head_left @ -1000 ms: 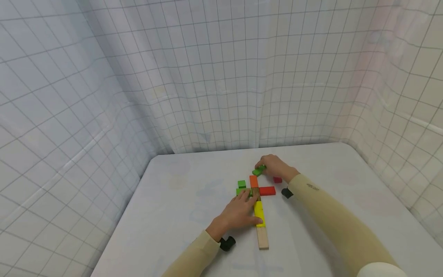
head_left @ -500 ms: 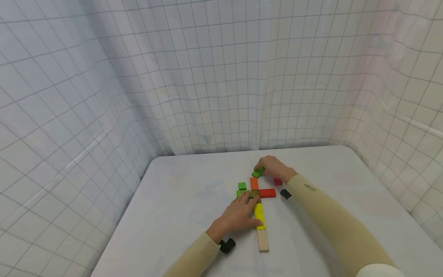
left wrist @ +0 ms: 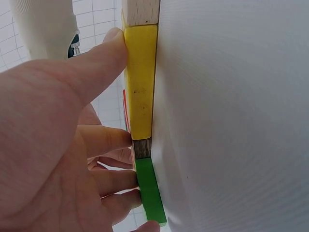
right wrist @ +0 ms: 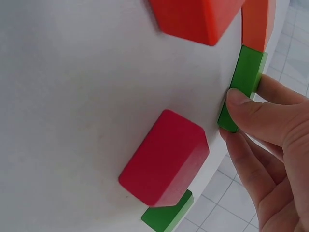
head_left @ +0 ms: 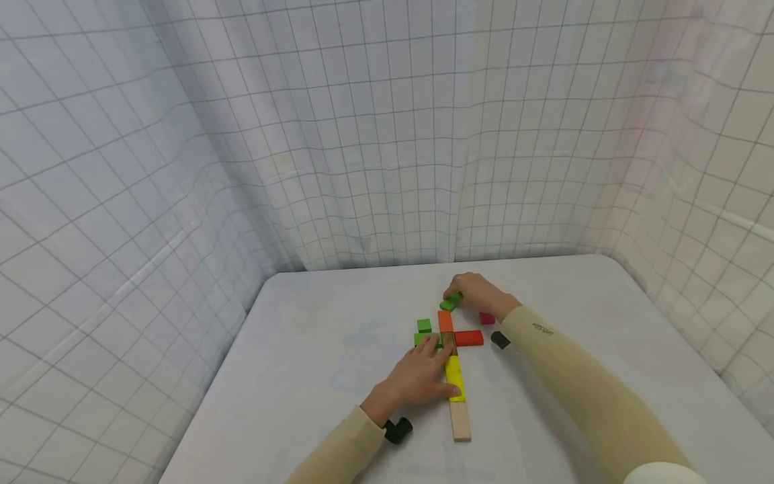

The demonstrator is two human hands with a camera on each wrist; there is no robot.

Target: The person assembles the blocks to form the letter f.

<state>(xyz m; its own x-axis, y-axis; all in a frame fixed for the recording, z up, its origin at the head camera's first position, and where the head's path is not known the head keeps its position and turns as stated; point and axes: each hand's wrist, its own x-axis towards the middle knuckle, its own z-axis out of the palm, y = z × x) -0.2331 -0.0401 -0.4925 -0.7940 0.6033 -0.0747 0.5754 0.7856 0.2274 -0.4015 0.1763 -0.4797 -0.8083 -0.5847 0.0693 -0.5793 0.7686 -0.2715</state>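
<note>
My right hand pinches a green block between thumb and fingers, low at the table. In the right wrist view, one end of that block meets the orange block. My left hand lies over a row of blocks with extended fingers. Its thumb touches the yellow block, and its fingers touch the dark brown block and another green block. A red block extends rightward from the brown one. At the row's near end lies a plain wood block.
A small green block lies behind the left green one. Near the right wrist is a crimson block, with a further green block beside it in the right wrist view. White gridded curtains surround the white table.
The head view has tilted up slightly. The green block in the right hand has turned a little at the orange block's far end. My left hand stays on the row.
</note>
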